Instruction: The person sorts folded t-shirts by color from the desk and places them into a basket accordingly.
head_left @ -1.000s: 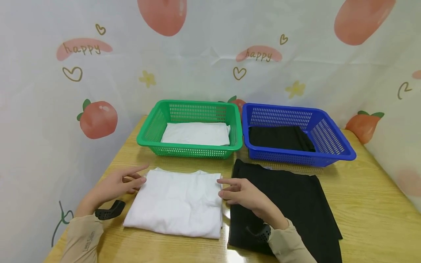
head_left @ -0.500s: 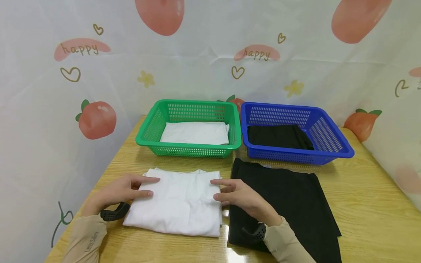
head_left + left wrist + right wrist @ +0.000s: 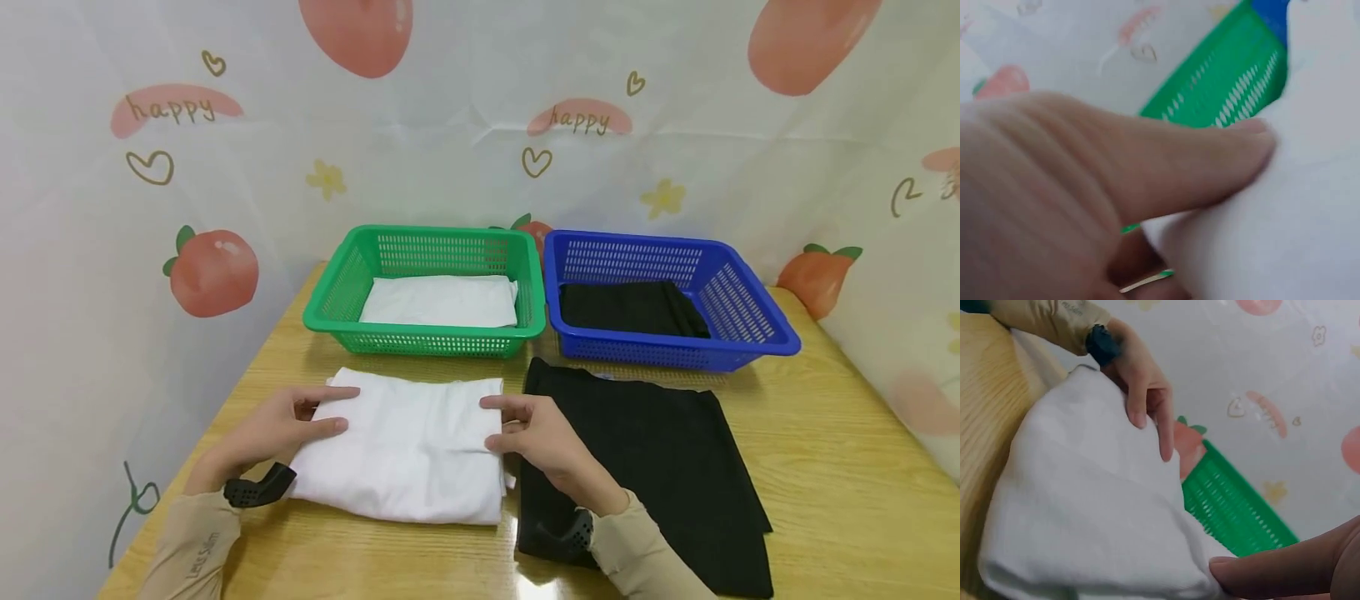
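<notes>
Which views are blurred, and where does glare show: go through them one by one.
Head view: mostly sharp, with a bright glare patch on the table near the black cloth; left wrist view: soft throughout, the left hand blurred up close and the white cloth nearly without detail; right wrist view: somewhat soft too, no strong glare.

Beige sleeves (image 3: 641, 546), dark lettering (image 3: 202, 555), black wrist cameras (image 3: 260, 487)
</notes>
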Demonstrator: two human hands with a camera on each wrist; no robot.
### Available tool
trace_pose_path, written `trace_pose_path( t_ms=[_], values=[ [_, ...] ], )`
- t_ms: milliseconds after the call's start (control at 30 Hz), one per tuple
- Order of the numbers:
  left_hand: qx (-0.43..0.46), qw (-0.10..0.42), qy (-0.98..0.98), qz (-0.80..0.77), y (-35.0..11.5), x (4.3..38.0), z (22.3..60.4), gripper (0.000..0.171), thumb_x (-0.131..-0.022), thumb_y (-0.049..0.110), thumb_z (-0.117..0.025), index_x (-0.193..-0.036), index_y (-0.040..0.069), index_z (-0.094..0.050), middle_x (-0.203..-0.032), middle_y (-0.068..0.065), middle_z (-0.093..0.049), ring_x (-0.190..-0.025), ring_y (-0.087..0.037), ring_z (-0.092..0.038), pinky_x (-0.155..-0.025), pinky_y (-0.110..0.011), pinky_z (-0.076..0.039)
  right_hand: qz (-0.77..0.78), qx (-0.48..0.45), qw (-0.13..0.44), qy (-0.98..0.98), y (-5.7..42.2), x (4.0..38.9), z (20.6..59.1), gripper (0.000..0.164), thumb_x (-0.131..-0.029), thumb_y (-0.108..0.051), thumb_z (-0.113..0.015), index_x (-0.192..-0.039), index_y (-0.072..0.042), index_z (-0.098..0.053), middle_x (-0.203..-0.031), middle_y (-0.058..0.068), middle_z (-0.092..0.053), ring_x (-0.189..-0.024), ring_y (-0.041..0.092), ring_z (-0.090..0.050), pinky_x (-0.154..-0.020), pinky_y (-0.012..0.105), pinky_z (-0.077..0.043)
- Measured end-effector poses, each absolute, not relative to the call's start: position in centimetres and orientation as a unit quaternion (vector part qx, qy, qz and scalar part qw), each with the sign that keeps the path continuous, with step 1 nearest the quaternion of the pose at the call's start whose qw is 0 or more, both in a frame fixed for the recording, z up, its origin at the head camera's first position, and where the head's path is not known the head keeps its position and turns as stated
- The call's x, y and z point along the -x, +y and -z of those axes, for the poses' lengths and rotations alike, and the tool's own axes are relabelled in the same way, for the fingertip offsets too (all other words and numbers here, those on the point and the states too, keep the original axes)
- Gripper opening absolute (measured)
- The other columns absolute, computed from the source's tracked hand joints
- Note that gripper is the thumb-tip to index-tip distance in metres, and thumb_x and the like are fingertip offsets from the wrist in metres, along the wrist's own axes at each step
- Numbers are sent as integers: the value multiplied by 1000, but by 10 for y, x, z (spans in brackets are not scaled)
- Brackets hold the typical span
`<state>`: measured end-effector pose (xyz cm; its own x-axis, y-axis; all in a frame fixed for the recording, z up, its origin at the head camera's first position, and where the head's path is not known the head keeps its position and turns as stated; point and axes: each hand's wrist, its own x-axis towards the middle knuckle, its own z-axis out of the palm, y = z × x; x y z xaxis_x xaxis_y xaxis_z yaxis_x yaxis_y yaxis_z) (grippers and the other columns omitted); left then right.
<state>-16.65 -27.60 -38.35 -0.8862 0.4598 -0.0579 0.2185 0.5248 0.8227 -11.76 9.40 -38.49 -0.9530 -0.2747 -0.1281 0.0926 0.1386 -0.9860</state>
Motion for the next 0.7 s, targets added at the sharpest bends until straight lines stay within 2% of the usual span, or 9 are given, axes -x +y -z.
trace_pose_path(
  t_ms=[33, 200, 333, 433, 500, 600, 700],
  values=[
    [-196, 126, 861, -452, -274, 165, 380, 47, -88, 34, -76, -133, 23, -65, -83, -3, -52, -68, -16, -45, -61, -26, -43, 656, 60, 137, 740, 96, 118, 381, 48, -81, 6, -74, -128, -1, -65, -88, 6, -56, -68, 14, -48, -71, 31, -46],
    [-196, 89, 852, -477, -267, 160, 358, 46, -91, 30, -73, -135, 23, -63, -87, -9, -57, -70, -23, -52, -62, -28, -47, 658, 85, 113, 740, 108, 121, 354, 46, -84, 4, -73, -129, -5, -65, -100, 10, -56, -71, 17, -51, -73, 30, -48],
    [-196, 69, 840, -501, -265, 161, 338, 46, -93, 26, -72, -138, 23, -61, -102, -11, -60, -73, -25, -54, -63, -29, -48, 654, 125, 104, 739, 119, 126, 325, 47, -87, 2, -73, -132, -6, -63, -113, 12, -60, -78, 21, -57, -77, 31, -52],
    [-189, 58, 839, -506, -262, 169, 319, 47, -93, 27, -72, -138, 26, -60, -114, -8, -60, -79, -26, -56, -67, -29, -49, 655, 145, 101, 735, 127, 140, 304, 47, -88, 1, -73, -133, -7, -62, -127, 10, -60, -89, 25, -63, -82, 33, -53],
    [-183, 56, 842, -504, -258, 178, 305, 47, -92, 31, -73, -137, 29, -60, -115, -6, -60, -84, -24, -59, -71, -28, -50, 653, 153, 98, 735, 131, 154, 293, 47, -88, 0, -73, -133, -8, -63, -133, 6, -57, -97, 28, -63, -84, 35, -53],
    [-180, 67, 845, -498, -251, 197, 286, 50, -92, 35, -71, -139, 29, -57, -135, 2, -52, -98, -23, -60, -78, -29, -50, 648, 164, 102, 737, 137, 181, 279, 46, -90, -2, -71, -134, -11, -62, -139, 2, -52, -111, 27, -58, -88, 40, -51],
    [-187, 84, 850, -486, -245, 223, 272, 54, -93, 38, -69, -144, 28, -51, -147, 5, -41, -111, -23, -57, -83, -32, -49, 645, 161, 112, 739, 140, 210, 271, 46, -92, -1, -69, -135, -13, -61, -140, 2, -48, -118, 26, -52, -92, 45, -48]
  ],
)
